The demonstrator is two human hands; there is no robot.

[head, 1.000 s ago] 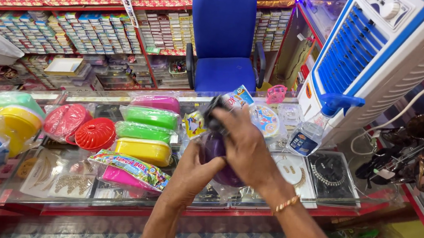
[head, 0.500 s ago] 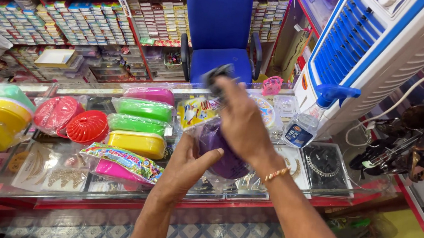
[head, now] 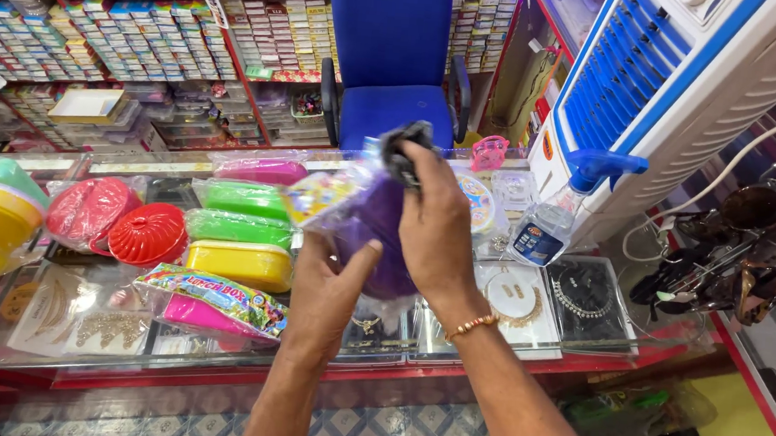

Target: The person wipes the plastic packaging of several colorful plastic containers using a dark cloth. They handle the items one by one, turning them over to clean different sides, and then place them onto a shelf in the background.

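My right hand [head: 437,226] is closed over the top of a purple box in a clear plastic bag [head: 378,235], fingers also pinching a dark cloth [head: 404,151] at its upper edge. My left hand [head: 328,287] cups the box from below, thumb pressed against its side — so it hangs above the glass counter [head: 81,315], not resting on it. Just left lie a green lunch box [head: 244,199], a yellow one [head: 239,262] and a pink one in printed wrap [head: 209,301]. Right of my wrist stands a spray bottle [head: 556,216] — beside a white and blue air cooler [head: 679,93].
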